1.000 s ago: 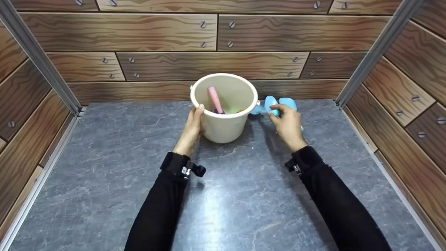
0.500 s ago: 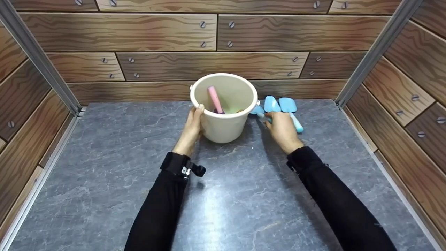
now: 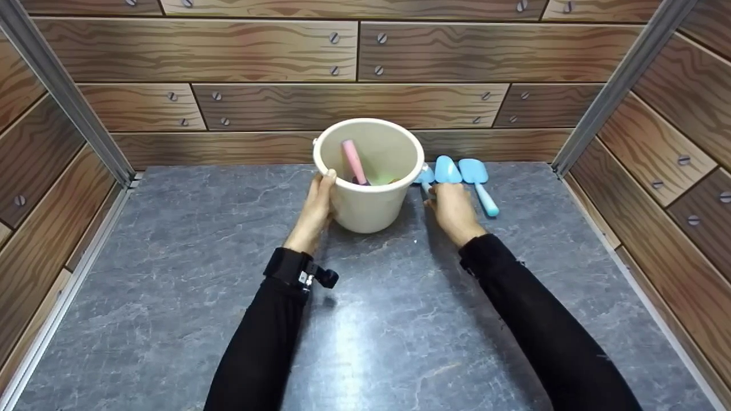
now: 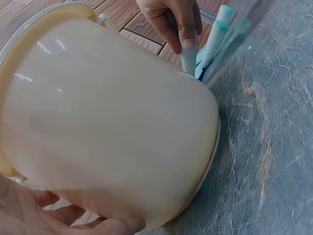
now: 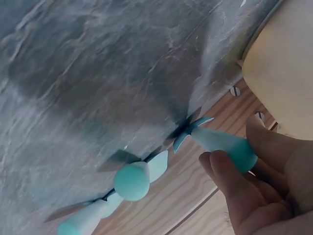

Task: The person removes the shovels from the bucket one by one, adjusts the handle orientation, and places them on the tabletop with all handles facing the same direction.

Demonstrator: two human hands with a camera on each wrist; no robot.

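A cream bucket [image 3: 365, 208] stands upright near the back wall. My left hand [image 3: 314, 211] holds its left side, thumb at the rim and fingers along the outer wall. Inside the bucket leans a pink handle [image 3: 353, 161]; its lower end is partly hidden. Right of the bucket, three light-blue toy shovels stand in a row: a left shovel [image 3: 424, 174], a middle shovel [image 3: 447, 169] and a right shovel [image 3: 473, 170]. My right hand [image 3: 455, 211] pinches the left shovel's handle [image 5: 222, 144] between thumb and fingers, and covers the middle shovel's handle in the head view.
A grey marbled floor [image 3: 228, 228] spreads under everything. Wood-patterned walls [image 3: 274, 51] close off the back and both sides, with metal posts [image 3: 605, 85] at the corners. The bucket's wall is close to the left of my right hand.
My right hand has moved slightly left and turned the left shovel, so its handle points toward me instead of sideways. The right shovel's handle has come into view. Left hand and bucket stay put.
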